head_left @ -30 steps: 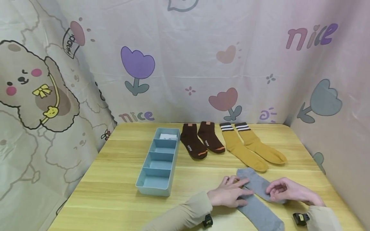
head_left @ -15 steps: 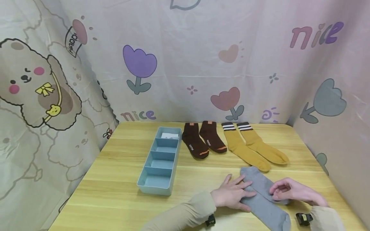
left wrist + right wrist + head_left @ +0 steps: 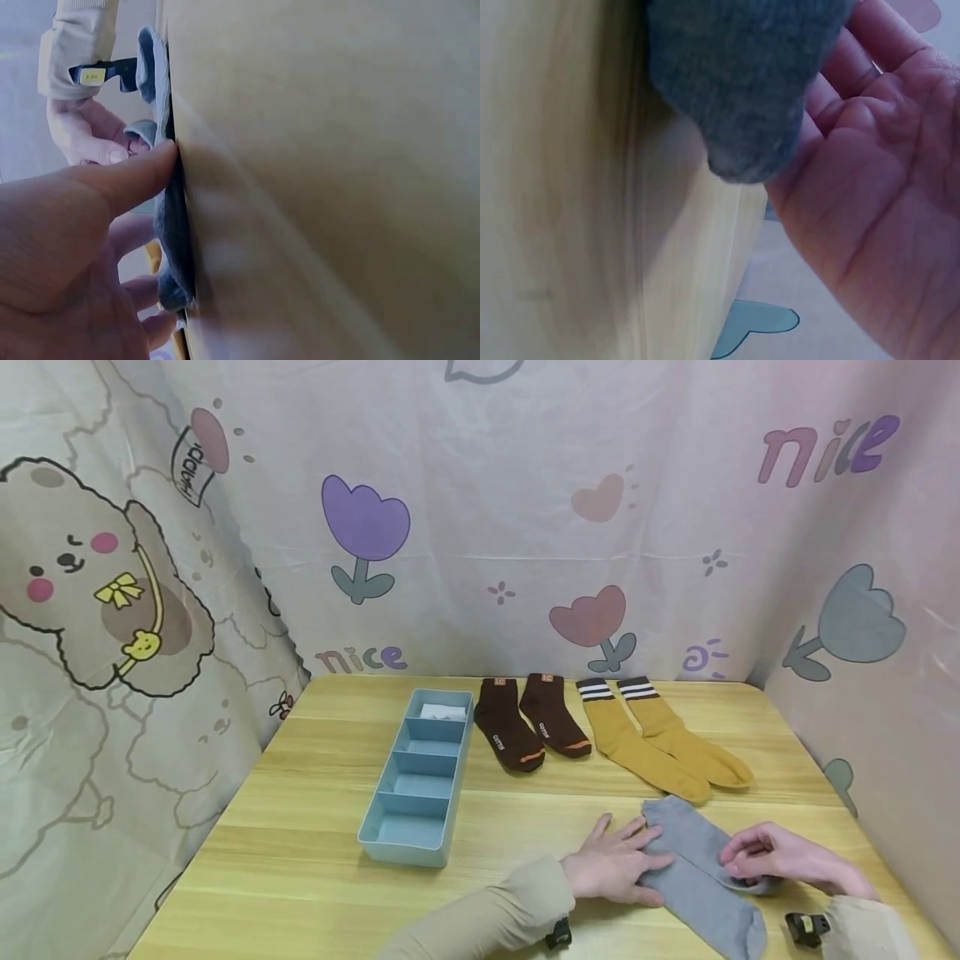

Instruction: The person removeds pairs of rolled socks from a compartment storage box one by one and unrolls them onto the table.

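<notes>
Two grey socks lie side by side at the front right of the table. My left hand (image 3: 618, 864) has its fingers spread, with the fingertips on the left ends of both socks. With curled fingers and thumb, my right hand (image 3: 783, 858) pinches the far grey sock (image 3: 684, 833) near its right end, where the fabric lifts a little. The near grey sock (image 3: 708, 902) lies flat beside it. In the right wrist view, one end of the grey sock (image 3: 742, 97) hangs by the palm. My left thumb (image 3: 142, 176) presses at the sock's edge in the left wrist view.
A blue-grey organizer tray (image 3: 442, 827) with several compartments stands left of centre, a white folded item (image 3: 442, 712) in its back compartment. Brown socks (image 3: 510, 727) and yellow socks (image 3: 645, 747) lie along the back of the wooden table (image 3: 300, 827). Printed curtains hang behind and at both sides.
The grey socks have slid slightly to the right, and both hands have shifted right with them. The right hand keeps its pinch. The view has also drifted a little.
</notes>
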`<state>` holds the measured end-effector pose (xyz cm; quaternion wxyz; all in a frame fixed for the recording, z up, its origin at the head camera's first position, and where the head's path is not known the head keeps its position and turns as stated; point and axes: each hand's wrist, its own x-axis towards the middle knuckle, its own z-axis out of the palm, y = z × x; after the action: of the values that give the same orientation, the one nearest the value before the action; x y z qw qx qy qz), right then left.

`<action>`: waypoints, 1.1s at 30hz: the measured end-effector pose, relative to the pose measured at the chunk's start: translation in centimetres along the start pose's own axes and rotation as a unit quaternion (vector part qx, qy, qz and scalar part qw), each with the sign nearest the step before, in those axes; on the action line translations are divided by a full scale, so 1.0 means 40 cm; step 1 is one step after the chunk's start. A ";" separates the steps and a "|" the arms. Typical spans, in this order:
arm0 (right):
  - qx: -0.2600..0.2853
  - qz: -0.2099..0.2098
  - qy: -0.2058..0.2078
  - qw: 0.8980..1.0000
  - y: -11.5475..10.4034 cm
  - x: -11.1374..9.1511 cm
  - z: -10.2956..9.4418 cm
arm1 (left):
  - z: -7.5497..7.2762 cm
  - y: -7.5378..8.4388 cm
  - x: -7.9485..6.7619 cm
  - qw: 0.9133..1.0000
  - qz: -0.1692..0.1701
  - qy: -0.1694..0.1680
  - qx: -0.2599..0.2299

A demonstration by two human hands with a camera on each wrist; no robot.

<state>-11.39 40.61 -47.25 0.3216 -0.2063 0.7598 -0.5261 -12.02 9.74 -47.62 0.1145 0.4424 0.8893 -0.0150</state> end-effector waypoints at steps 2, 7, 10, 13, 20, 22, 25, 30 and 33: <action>-0.005 0.001 0.003 1.000 0.000 -0.003 -0.002 | -0.001 0.007 0.002 1.000 -0.006 -0.001 -0.007; 0.000 -0.006 0.002 1.000 -0.001 -0.006 -0.004 | -0.001 -0.003 -0.004 1.000 -0.001 0.002 -0.028; 0.008 -0.014 -0.001 1.000 -0.012 0.000 -0.002 | -0.010 -0.023 -0.018 0.999 0.000 0.012 -0.048; -0.005 -0.039 0.003 0.999 -0.032 0.013 0.001 | -0.028 -0.051 -0.038 0.997 -0.006 0.023 -0.070; -0.079 -0.112 0.017 0.990 -0.089 0.066 0.007 | -0.082 -0.124 -0.107 0.993 -0.047 0.026 -0.105; -0.088 -0.115 0.018 0.989 -0.108 0.085 0.009 | -0.092 -0.143 -0.129 0.991 -0.052 0.026 -0.124; -0.098 -0.123 0.021 0.987 -0.137 0.117 0.011 | -0.106 -0.174 -0.161 0.986 -0.059 0.031 -0.151; -0.131 -0.150 0.030 0.979 -0.179 0.181 0.014 | -0.137 -0.232 -0.222 0.980 -0.079 0.043 -0.180; -0.157 -0.167 0.034 0.973 -0.206 0.219 0.018 | -0.156 -0.275 -0.264 0.972 -0.084 0.052 -0.212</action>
<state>-17.29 31.44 -42.10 0.1666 -0.3605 0.7979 -0.4535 -15.76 -4.41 -40.06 0.1572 0.3323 0.9109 0.1873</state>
